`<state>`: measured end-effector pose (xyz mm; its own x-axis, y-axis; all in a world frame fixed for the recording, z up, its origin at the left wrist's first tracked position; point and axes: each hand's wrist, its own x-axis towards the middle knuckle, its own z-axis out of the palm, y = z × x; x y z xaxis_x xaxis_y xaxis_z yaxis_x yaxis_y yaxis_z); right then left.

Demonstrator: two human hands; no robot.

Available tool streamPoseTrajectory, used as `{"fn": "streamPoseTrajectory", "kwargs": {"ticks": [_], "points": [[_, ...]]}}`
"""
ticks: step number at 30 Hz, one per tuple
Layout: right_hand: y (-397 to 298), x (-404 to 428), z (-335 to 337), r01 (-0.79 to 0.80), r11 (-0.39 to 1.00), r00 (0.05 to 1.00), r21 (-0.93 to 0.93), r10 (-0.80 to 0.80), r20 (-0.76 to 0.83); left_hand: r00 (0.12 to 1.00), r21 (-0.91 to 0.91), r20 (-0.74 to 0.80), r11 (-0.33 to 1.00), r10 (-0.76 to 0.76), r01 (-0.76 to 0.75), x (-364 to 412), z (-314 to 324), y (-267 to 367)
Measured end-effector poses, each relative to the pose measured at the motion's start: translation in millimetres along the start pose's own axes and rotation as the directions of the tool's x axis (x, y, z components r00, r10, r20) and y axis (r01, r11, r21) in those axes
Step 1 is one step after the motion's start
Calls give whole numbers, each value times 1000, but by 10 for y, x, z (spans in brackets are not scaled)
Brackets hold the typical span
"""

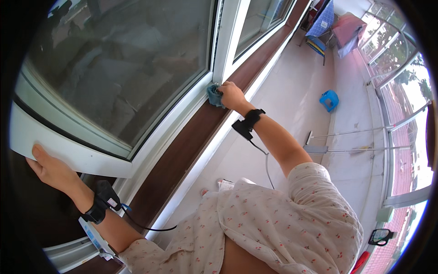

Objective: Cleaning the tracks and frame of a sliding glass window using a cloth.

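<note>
My right hand (233,97) grips a crumpled blue-green cloth (215,95). The cloth touches the lower corner where the sliding window's white frame (171,118) meets an upright white frame post (228,37). Beneath it runs a dark brown sill (178,154). At the lower left, my left hand (54,167) holds the white edge of the glazed sash (78,150), thumb on the near face and fingers partly hidden behind. The large glass pane (119,75) between my hands shows reflections. Each wrist wears a black strapped device with a cable.
A blue plastic stool (329,100) stands on the pale floor (273,92) to the right. Two long-handled cleaning tools lean near the right wall, one with a flat grey head (315,149). Cloth-draped furniture (348,29) is at the far end. Windows line the right side.
</note>
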<state>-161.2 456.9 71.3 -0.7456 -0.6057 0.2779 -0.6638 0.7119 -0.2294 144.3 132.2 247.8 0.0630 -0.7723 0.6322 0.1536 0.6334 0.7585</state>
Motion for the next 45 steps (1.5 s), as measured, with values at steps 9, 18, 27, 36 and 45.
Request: {"fn": "streamPoseTrajectory", "kwargs": {"ticks": [9, 18, 27, 36, 45], "points": [[-84, 159, -87, 299, 777, 937, -554, -350, 14, 1000, -48, 22, 999, 18, -17, 13, -35, 9], [-171, -188, -37, -390, 277, 777, 878, 611, 152, 1000, -29, -1, 1000, 13, -13, -26, -11, 33], [-254, 322, -219, 264, 673, 951, -691, -303, 68, 998, 3, 24, 999, 53, -53, -40, -76, -2], [-368, 278, -94, 324, 573, 941, -753, -112, 320, 995, -25, 56, 997, 81, -80, 0, -37, -33], [-517, 603, -951, 471, 361, 873, -805, -320, 367, 997, 46, 35, 997, 67, -68, -16, -83, -16]]}}
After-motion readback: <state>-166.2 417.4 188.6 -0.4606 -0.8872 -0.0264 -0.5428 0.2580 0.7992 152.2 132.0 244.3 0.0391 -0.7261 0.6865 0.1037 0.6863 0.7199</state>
